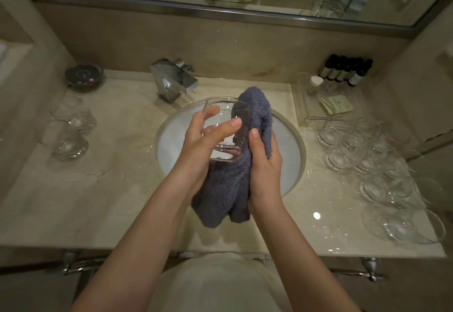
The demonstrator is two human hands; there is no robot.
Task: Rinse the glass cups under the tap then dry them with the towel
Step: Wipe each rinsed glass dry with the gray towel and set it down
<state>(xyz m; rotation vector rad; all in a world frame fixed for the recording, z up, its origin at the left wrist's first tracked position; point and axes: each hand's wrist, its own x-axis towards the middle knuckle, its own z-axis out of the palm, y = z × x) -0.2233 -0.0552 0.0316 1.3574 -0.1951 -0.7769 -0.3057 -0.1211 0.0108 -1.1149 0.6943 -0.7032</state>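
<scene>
1. the person holds 1 glass cup (224, 130) above the round white sink (291, 154), its mouth tipped away toward the tap (171, 80).
2. the left hand (203, 145) is closed around the cup, thumb across the near side and fingers seen through the glass on the far side.
3. the right hand (263, 164) clasps 1 grey-blue towel (228, 189), thumb on top, pressing the cloth against the cup's right side and base.
4. the towel's upper end bunches beside the cup's rim; its lower end hangs between the 2 forearms over the counter's front edge.
5. on the counter (122, 176) left of the sink stand 3 glasses (71, 130), close together.
6. on the right stands a large cluster of glasses (375, 164); they overlap, so an exact count cannot be told, but more than 10 show.
7. behind that cluster, 1 clear tray (306, 105) holds 1 paper packet (335, 105) and 1 white-capped bottle (316, 85).
8. about 5 dark bottles (345, 71) line the back wall.
9. 1 dark dish (84, 77) sits at the far left corner.
</scene>
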